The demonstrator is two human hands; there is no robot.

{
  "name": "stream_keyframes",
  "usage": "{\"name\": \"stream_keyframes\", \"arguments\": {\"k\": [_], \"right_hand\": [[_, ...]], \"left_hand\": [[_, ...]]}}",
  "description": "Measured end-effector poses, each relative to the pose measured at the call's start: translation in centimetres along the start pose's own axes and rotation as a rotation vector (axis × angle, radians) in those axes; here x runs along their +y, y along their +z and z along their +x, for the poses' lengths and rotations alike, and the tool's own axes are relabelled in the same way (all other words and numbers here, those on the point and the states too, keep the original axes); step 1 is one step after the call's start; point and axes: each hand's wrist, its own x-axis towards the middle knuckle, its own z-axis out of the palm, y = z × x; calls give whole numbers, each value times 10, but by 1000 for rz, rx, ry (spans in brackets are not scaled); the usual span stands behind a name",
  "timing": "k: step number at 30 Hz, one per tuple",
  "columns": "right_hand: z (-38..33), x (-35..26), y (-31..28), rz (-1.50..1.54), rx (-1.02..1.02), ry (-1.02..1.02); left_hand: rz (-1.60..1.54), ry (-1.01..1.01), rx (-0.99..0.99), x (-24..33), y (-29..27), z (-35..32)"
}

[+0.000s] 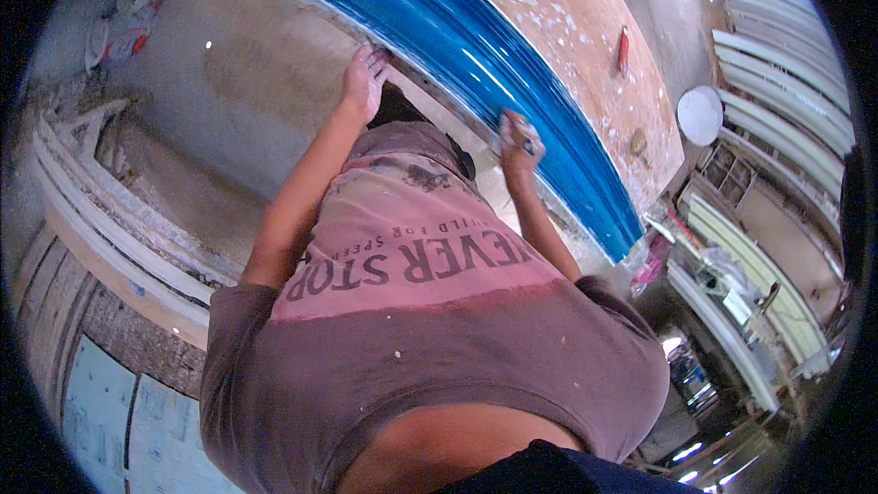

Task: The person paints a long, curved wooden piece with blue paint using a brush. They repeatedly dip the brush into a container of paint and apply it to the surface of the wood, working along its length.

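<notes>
A long, glossy blue profiled piece (439,46) with lengthwise ridges runs along the near edge of a work table, curved by the lens. My left hand (368,82) lies at its near edge, fingers stretched out and dusted white, holding nothing I can see. Further right, my right hand (519,142) is closed at the blue piece's near side, its fingers curled round a small object. That object is mostly hidden and too blurred to name. White dust covers the right fingers too.
Beyond the blue piece, the wooden tabletop (567,0) has white specks and a red-handled tool (624,50). A white round container (700,116) stands past its right end. Long pale mouldings (777,64) are stacked at the right. Another long white moulding (101,210) lies at the left.
</notes>
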Motion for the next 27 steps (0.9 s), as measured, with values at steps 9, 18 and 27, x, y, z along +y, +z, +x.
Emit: {"name": "stream_keyframes", "arguments": {"k": [9, 18, 27], "right_hand": [[122, -234, 247, 138, -262, -177], [204, -426, 424, 431, -212, -292], [288, -630, 608, -28, -315, -459]], "left_hand": [[-103, 60, 162, 186, -53, 79], [-186, 235, 418, 344, -99, 172], [-290, 329, 255, 555, -169, 281]]}}
